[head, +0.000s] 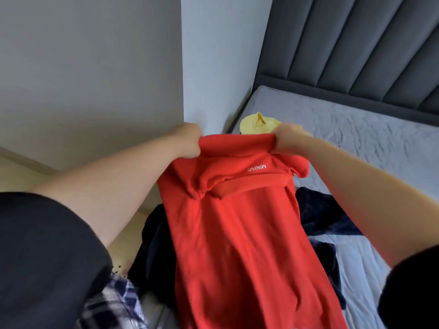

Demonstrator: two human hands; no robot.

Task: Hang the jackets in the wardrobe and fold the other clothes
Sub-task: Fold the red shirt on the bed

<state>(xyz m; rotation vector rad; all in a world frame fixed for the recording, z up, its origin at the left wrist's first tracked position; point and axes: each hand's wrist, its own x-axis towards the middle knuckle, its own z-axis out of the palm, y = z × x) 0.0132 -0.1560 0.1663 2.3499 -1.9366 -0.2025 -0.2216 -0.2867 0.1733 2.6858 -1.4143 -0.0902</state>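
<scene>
I hold a red shirt point(240, 233) with small white lettering up in front of me, above the bed. My left hand point(188, 141) grips its top edge on the left, and my right hand point(288, 137) grips the same edge on the right. The cloth hangs down toward me, bunched near the collar. Under it lie dark navy clothes point(320, 212) in a heap on the bed. A yellow garment point(257, 125) lies beyond my hands, near the bed's corner.
The bed has a grey-blue sheet point(368, 143) and a dark padded headboard point(356, 51) at the right. A white wall corner point(183, 67) stands straight ahead. Pale floor point(19, 172) shows at the left. A plaid cloth point(118, 302) is at the bottom left.
</scene>
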